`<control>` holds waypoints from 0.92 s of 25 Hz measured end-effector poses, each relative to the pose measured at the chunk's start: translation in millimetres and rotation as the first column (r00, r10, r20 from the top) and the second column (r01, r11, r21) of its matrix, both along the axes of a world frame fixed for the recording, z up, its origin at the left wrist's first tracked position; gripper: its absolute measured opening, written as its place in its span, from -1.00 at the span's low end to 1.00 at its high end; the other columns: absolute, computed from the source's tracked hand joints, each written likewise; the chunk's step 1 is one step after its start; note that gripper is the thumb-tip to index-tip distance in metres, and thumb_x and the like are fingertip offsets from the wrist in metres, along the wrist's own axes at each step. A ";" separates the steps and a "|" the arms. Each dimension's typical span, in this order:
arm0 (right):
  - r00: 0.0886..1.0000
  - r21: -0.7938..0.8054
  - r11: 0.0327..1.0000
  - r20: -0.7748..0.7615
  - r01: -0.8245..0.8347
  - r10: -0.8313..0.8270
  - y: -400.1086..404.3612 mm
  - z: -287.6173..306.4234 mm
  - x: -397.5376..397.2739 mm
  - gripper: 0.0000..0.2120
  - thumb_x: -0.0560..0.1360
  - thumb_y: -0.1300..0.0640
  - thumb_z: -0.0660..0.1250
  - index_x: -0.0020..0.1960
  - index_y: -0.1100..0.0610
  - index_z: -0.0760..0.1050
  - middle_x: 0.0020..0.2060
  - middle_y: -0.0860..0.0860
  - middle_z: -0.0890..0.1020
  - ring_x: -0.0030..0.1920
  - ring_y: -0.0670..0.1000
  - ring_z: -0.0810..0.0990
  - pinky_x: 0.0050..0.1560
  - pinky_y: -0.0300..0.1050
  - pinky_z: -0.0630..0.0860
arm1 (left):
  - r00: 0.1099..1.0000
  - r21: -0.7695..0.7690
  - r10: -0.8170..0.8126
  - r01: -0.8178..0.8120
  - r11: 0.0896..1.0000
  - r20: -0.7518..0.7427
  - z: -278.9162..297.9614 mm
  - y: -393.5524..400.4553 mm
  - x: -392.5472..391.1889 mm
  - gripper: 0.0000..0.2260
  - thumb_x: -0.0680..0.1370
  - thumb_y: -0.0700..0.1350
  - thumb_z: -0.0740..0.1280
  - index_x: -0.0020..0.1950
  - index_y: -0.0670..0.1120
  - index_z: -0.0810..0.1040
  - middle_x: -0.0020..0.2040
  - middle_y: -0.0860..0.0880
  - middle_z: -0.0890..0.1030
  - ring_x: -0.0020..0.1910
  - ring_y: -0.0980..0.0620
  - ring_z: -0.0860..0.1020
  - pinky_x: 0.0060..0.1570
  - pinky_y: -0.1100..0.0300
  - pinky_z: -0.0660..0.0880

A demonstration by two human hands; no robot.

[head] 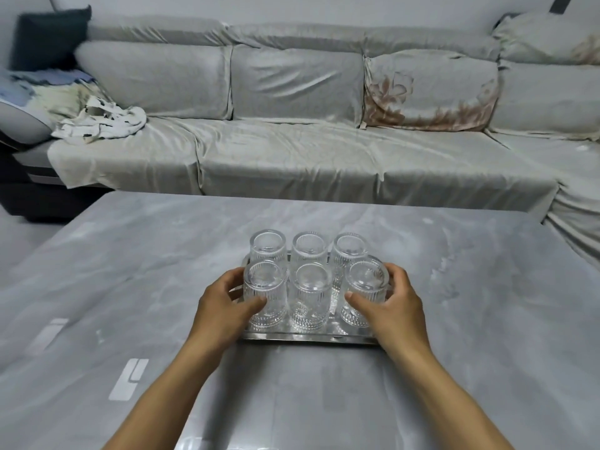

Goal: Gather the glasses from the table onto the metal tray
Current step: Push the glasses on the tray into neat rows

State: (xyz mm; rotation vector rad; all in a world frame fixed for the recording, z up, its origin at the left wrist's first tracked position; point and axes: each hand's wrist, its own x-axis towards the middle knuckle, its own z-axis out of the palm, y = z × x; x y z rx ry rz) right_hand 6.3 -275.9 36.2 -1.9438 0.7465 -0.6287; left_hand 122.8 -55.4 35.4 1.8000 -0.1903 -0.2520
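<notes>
Several clear ribbed glasses stand upside down in two rows on a metal tray (308, 336) in the middle of the grey table. My left hand (224, 303) wraps around the front left glass (264, 292), thumb on its near side. My right hand (389, 300) wraps around the front right glass (365, 287) the same way. Between them stands the front middle glass (310, 295), untouched. The back row of three glasses (308, 250) stands behind, free of both hands.
The grey marble-look table (130, 287) stretches wide on both sides of the tray. Behind it runs a long sofa (292, 151) under a pale cover, with crumpled cloths (97, 121) at its left end.
</notes>
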 end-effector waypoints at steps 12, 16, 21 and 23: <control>0.997 -0.091 0.995 -0.077 -0.037 0.030 -1.7 -14.2 2.8 -0.29 0.24 -0.08 0.57 0.29 -0.13 0.32 0.16 -0.06 0.59 0.12 0.01 0.56 0.11 0.03 0.52 | 1.000 0.073 -0.016 0.015 0.997 0.014 -7.3 -4.7 -1.7 -0.44 0.37 -0.25 0.53 0.34 -0.03 0.49 0.27 0.01 0.60 0.20 0.01 0.59 0.17 -0.14 0.55; 0.996 -0.143 0.989 -0.086 -0.044 0.032 -3.7 -17.0 2.9 -0.26 0.22 -0.14 0.57 0.30 -0.13 0.31 0.16 -0.05 0.59 0.11 0.02 0.57 0.09 0.01 0.52 | 1.000 0.068 -0.009 0.008 0.998 0.013 -8.6 -4.0 -0.3 -0.44 0.38 -0.28 0.51 0.34 -0.02 0.49 0.26 0.03 0.61 0.19 0.01 0.60 0.15 -0.16 0.57; 0.995 -0.167 0.985 -0.088 -0.051 0.037 -2.4 -20.8 6.4 -0.23 0.21 -0.17 0.56 0.31 -0.12 0.28 0.19 -0.07 0.57 0.11 0.01 0.56 0.06 -0.02 0.51 | 1.000 0.075 -0.023 0.021 0.997 0.018 -11.1 0.1 3.7 -0.45 0.38 -0.30 0.50 0.32 0.02 0.51 0.24 0.04 0.62 0.19 0.00 0.60 0.11 -0.22 0.57; 0.995 -0.162 0.985 -0.088 -0.055 0.041 -2.3 -20.5 6.7 -0.23 0.21 -0.16 0.57 0.30 -0.12 0.28 0.19 -0.06 0.57 0.10 0.02 0.57 0.06 -0.02 0.52 | 1.000 0.068 -0.025 0.024 0.997 0.015 -11.0 1.0 3.0 -0.44 0.38 -0.30 0.50 0.33 0.01 0.50 0.26 0.03 0.61 0.20 0.01 0.60 0.11 -0.23 0.57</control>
